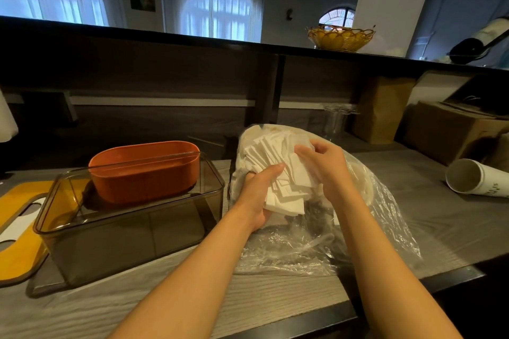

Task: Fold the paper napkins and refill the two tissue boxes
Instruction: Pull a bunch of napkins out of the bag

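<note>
Pulling a stack of napkins out of the plastic bag.

My left hand [257, 201] cups the napkins [283, 173] from below while my right hand [325, 165] pinches their top edge, over the bag [371, 215]. Both boxes, orange [143, 173] inside clear [124, 234], sit empty left of my grip on the counter [275, 300]; next, I reckon: lift free, square, fold.

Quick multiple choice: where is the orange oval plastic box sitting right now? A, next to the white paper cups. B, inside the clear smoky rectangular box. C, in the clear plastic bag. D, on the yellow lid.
B: the orange oval plastic box stands inside the clear smoky rectangular box, whose transparent walls surround its lower part.
</note>
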`<state>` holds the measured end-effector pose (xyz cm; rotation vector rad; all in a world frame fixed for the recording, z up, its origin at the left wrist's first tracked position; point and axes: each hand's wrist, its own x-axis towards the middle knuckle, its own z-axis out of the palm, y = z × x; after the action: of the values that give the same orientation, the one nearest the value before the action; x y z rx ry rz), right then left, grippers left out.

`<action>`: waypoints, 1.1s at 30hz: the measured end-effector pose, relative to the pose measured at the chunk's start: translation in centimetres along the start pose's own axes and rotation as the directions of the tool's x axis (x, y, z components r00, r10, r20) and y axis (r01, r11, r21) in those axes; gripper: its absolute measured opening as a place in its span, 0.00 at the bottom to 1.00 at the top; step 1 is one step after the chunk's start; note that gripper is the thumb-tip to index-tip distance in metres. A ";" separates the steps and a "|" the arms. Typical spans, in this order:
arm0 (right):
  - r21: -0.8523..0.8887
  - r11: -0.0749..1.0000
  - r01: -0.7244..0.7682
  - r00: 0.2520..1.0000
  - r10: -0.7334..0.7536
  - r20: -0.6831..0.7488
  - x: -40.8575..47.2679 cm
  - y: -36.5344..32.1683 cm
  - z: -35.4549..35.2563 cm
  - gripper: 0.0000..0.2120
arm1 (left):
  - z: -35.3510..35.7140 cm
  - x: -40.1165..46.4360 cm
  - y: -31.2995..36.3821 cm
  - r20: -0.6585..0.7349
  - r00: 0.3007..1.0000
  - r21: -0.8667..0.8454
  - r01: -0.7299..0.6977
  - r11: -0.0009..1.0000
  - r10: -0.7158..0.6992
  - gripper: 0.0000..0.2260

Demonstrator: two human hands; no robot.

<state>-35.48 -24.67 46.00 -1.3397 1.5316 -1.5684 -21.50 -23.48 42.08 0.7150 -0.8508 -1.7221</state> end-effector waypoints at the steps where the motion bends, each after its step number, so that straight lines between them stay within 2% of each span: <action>1: 0.012 1.000 -0.010 1.000 0.010 -0.009 0.0 0.0 0.0 0.04 | 0.0 0.0 0.0 -0.003 1.000 -0.011 0.004 1.000 -0.004 0.11; 5: 0.054 0.999 -0.003 0.995 0.008 -0.096 0.1 -0.1 -0.2 0.03 | -0.1 0.0 0.1 -0.010 0.999 -0.047 0.030 0.998 -0.031 0.08; 7: 0.093 0.995 0.027 0.986 -0.011 -0.168 0.2 -0.2 -0.6 0.09 | 0.0 0.0 0.2 -0.016 0.999 -0.048 0.033 0.998 -0.034 0.09; 10: 0.325 0.942 0.078 0.973 -0.001 -0.231 0.2 -0.8 -1.4 0.14 | 0.0 -0.1 0.2 -0.020 0.999 -0.037 0.033 0.999 -0.034 0.10; 12: 0.491 0.868 0.077 0.983 0.015 -0.181 0.2 -1.3 -1.8 0.14 | 0.0 -0.1 0.2 -0.014 1.000 -0.012 0.025 1.000 -0.025 0.11; 13: 0.519 0.851 0.077 0.989 -0.001 -0.145 0.1 -1.4 -1.7 0.13 | 0.1 -0.2 0.2 -0.006 1.000 -0.003 0.022 1.000 -0.022 0.11; 16: 0.367 0.922 0.119 0.992 -0.097 -0.078 0.1 -1.2 -0.4 0.12 | 0.3 -0.5 0.3 0.031 0.999 -0.009 0.025 1.000 -0.025 0.15; 19: -0.025 0.981 0.191 0.981 -0.192 -0.016 0.5 0.0 1.4 0.13 | 0.3 -0.8 0.4 0.074 0.997 0.014 0.022 1.000 -0.023 0.16; 21: -0.179 0.966 0.187 0.982 -0.187 0.014 0.7 0.4 1.9 0.14 | 0.2 -0.8 0.5 0.075 0.997 0.049 0.025 0.998 -0.029 0.16; 24: -0.186 0.972 0.146 0.989 -0.146 0.012 0.7 0.3 1.5 0.12 | 0.1 -0.5 0.3 0.035 0.999 0.089 0.020 0.996 -0.023 0.15; 27: -0.193 0.978 0.084 0.996 -0.080 0.030 0.6 0.2 0.5 0.21 | 0.0 0.1 -0.1 -0.031 0.999 0.094 0.021 0.995 -0.019 0.16; 30: -0.189 0.973 0.130 0.990 -0.118 0.076 0.1 0.1 0.3 0.10 | 0.0 0.2 -0.3 -0.070 0.997 0.096 0.021 0.995 -0.014 0.19; 33: -0.088 0.991 0.100 0.994 -0.095 0.060 -0.3 -0.3 0.0 0.07 | 0.1 0.2 -0.3 -0.074 0.997 0.084 0.026 0.996 -0.019 0.20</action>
<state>-35.31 -24.35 46.19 -1.5167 1.5403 -1.5227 -21.80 -23.62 41.85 0.8426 -0.8716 -1.6771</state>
